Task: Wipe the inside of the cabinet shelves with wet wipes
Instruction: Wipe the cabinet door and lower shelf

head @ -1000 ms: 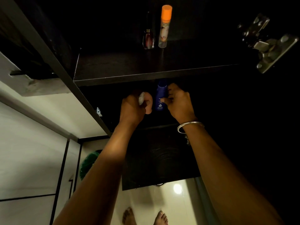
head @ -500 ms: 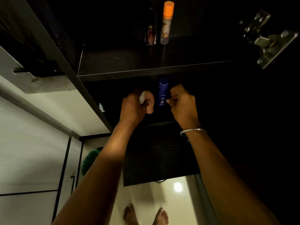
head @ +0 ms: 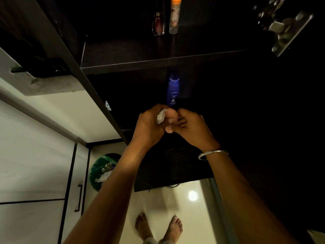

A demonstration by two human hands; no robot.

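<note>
1. Wipe (head: 161, 118), crumpled white, sits pinched in the curled fingers of the left hand (head: 151, 125).
2. Right hand (head: 190, 126) touches the left, fingers curled; whether it holds anything, I cannot tell.
3. Blue bottle (head: 173, 91) stands on the dark shelf just behind both hands.

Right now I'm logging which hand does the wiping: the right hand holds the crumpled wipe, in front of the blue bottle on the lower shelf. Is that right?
Not quite. The head view shows the left hand gripping the crumpled wipe; the right hand only meets it, fingers curled. The rest stands: both are in front of the blue bottle on the lower shelf.
</note>
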